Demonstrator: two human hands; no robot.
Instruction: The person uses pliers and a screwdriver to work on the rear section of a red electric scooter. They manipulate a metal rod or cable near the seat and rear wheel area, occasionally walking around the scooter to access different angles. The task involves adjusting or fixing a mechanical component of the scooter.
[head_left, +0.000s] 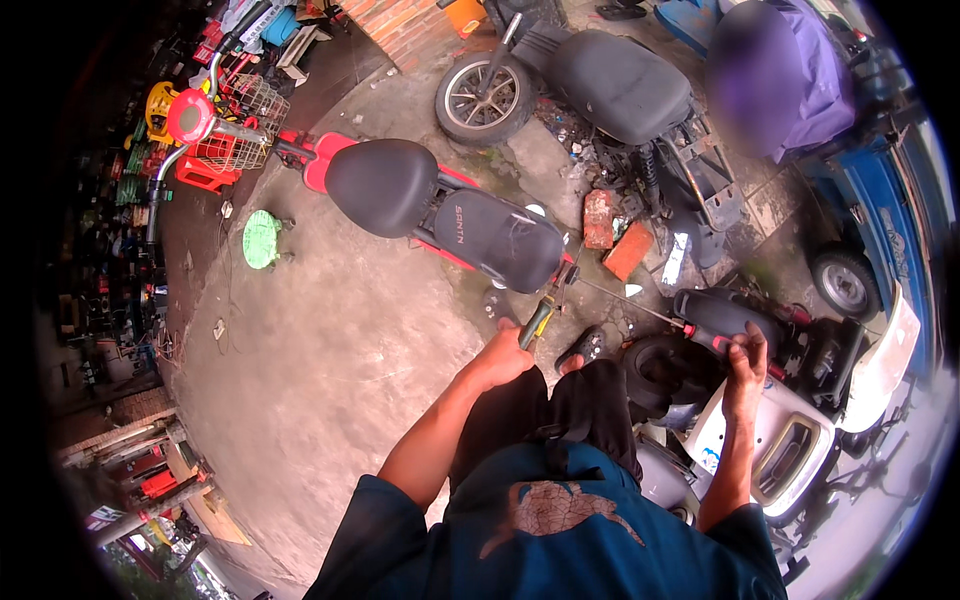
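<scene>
My left hand [505, 358] is closed around the green-and-yellow handles of what look like pliers [541, 316]. Their head reaches the rear end of a red electric bike [445, 208] with black seats. In my right hand [745, 362] is a long screwdriver [655, 314] with a red-and-black handle. Its thin shaft points left toward the same rear end of the bike, near the pliers' head. Whether the tip touches anything is too small to tell.
A black scooter with a spoked wheel [485, 98] stands behind two bricks [628, 250]. Loose tyres [668, 372] and a white scooter [765, 440] are close on my right. A green stool [262, 240] stands at left. Beyond is a blue cart [880, 215] beside a purple-covered shape [815, 85].
</scene>
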